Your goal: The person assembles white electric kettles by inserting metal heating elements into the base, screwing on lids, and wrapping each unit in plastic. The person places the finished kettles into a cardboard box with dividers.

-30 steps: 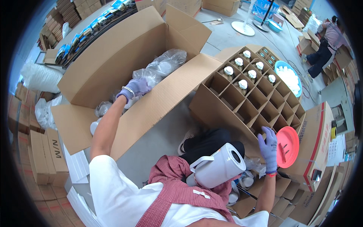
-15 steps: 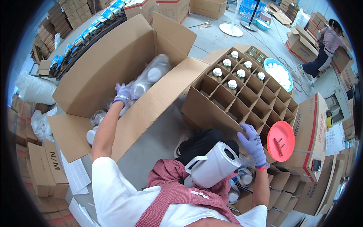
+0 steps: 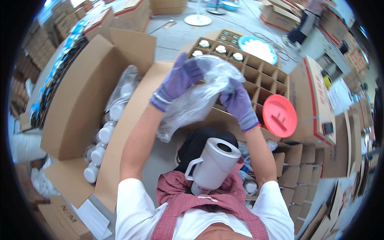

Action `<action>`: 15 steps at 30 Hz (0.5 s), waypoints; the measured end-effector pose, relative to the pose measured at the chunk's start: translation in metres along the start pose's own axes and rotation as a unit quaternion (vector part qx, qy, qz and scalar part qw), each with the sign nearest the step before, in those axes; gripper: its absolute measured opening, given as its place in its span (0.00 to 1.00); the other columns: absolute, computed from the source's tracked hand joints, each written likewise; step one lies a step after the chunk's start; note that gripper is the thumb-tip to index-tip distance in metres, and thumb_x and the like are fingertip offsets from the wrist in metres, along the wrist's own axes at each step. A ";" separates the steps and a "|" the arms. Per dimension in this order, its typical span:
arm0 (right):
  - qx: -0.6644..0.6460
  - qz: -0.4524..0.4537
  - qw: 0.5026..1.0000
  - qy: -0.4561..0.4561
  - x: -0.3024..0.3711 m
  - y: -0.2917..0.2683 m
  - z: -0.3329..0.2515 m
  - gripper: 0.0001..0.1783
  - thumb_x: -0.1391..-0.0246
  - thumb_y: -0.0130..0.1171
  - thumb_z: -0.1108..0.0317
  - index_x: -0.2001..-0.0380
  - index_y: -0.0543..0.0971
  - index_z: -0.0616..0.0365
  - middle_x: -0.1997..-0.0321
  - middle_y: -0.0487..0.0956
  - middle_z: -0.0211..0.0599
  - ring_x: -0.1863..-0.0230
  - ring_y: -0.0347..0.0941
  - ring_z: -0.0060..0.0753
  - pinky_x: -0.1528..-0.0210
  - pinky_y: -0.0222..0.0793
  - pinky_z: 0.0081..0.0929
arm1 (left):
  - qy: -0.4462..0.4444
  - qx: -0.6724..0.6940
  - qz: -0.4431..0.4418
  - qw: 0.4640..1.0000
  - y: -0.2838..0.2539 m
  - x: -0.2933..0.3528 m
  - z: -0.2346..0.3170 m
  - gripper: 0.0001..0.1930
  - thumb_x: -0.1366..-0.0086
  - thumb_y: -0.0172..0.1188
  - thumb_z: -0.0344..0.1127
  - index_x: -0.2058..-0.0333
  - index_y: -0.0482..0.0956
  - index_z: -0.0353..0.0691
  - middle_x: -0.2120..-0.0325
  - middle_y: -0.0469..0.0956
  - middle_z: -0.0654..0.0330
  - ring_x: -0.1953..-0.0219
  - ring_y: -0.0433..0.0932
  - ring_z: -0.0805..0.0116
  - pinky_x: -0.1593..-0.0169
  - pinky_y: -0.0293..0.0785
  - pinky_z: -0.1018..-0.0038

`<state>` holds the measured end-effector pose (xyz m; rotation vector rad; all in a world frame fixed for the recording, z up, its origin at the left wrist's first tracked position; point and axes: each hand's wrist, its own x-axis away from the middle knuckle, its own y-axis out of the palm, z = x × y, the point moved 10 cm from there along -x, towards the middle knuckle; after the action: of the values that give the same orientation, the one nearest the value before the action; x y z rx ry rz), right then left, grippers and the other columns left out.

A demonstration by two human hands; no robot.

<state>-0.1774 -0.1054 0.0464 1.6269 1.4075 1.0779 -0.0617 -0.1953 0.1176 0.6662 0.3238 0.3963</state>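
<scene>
A crumpled clear plastic bag (image 3: 188, 114) stretches between my gloved hands, above my lap. My left hand (image 3: 174, 84) is at its left side, with curled fingers against the film and thumb raised. On the other side, my right hand (image 3: 240, 105) grips the bag near its top. Under them, a white jug with a handle (image 3: 214, 166) rests on my lap. Behind the hands stands a divided carton (image 3: 266, 82), with several white-capped bottles (image 3: 221, 49) in its far cells. What the bag holds, if anything, cannot be made out.
A large open box (image 3: 76, 116) at left holds white-capped containers (image 3: 107, 132), some in plastic. A red dish (image 3: 280, 116) with small dark sticks lies on the divided carton's right. Beyond are a blue basin (image 3: 258, 50) of white pieces and another person (image 3: 306, 24).
My left hand has come out of the large box and up to the right. My right hand has moved up and left from beside the divided carton. The plastic bag is now between them.
</scene>
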 end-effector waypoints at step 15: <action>0.483 0.073 0.859 -0.157 0.032 -0.075 -0.055 0.39 0.32 0.45 0.52 0.28 0.47 0.60 0.27 0.58 0.49 0.26 0.51 0.34 0.25 0.44 0.39 | 0.054 -0.123 0.265 0.955 -0.027 0.004 -0.150 0.10 0.32 0.62 0.37 0.58 0.83 0.38 0.67 0.82 0.67 0.68 0.78 0.82 0.63 0.74 0.83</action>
<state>-0.2555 -0.0631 0.0044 2.4842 1.7213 0.0684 -0.1134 -0.1335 -0.0124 0.4791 0.1899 0.9740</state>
